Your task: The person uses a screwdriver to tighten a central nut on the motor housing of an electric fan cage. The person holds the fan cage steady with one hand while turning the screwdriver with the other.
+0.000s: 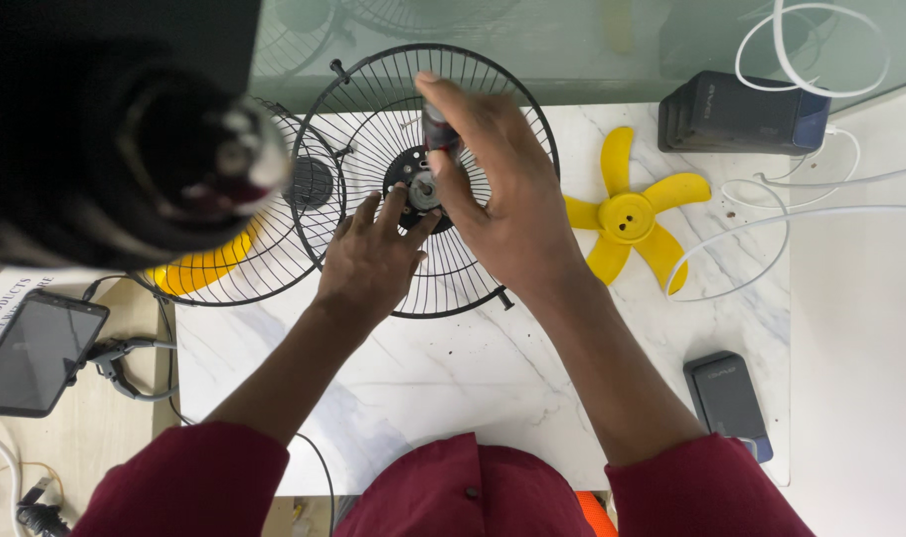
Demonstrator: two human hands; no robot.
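**Spotter:** What have you got under the head camera?

**Operator:** I'm looking down on a white marble table (pixel 493 398). My left hand (pixel 371 261) lies spread on the black wire fan guard (pixel 433 179), fingertips pressed by the hub (pixel 420 186). I'd say it's there to pin the guard flat so it can't turn.

**Spotter:** And the right?

**Operator:** My right hand (pixel 502 199) is wrapped shut round a dark-handled screwdriver (pixel 439 131), held near upright, with its tip down at the silvery centre of the hub. That grip keeps the tool square on the middle, as I judge it. I can't see the tip itself; the fingers cover it.

**Spotter:** So the hands are together?

**Operator:** Close, yes, both at the centre of the guard, the left flat and open, the right clamped on the tool.

**Spotter:** Where's the guard sitting?

**Operator:** On the far half of the table, in front of the glass panel. A second guard (pixel 244 239) lies just left of it, overlapping, with something yellow under it.

**Spotter:** Anything else about?

**Operator:** A yellow fan blade (pixel 627 217) lies off to the right, apart from the guard. Beyond it there's a dark box (pixel 736 111) with white cables (pixel 821 209), a small power bank (pixel 728 403) near the edge, and a phone (pixel 35 353) on the left.
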